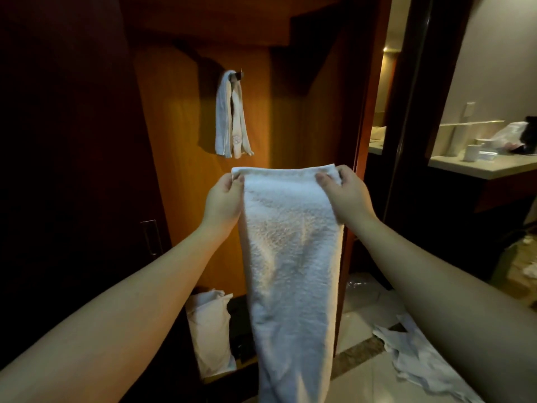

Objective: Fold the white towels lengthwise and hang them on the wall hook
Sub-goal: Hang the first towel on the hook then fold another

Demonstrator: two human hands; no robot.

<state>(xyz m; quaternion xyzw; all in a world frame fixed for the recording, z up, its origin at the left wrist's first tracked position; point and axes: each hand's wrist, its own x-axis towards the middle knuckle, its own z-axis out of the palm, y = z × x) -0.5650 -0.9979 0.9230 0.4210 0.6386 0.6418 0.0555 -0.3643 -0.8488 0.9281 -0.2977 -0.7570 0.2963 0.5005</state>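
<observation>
You are facing a warm orange-brown wooden wall panel (180, 146) set in a dim recess, with a dark wooden door (66, 170) closing off the left side and a doorway on the right opening onto a pale stone countertop (482, 168). Underfoot is a pale glossy tiled floor (366, 382) crossed by a dark speckled band. High on the panel a small dark metal wall hook (239, 74) already carries a narrow white folded towel (231, 117), draped over it so both ends hang down. Just below that, you hold a long white terry towel (290, 257) by its top edge: your left hand (223, 199) pinches the left corner and your right hand (345, 190) pinches the right corner, thumbs on the near face. The towel hangs straight down between your forearms and runs out of view at the bottom, covering the lower middle of the panel. A pale cloth bag (209, 330) leans at the foot of the panel to the left, and a crumpled white cloth (412, 356) lies on the floor to the right. White cups (472, 152) and a plastic bag (510, 135) sit on the countertop.
</observation>
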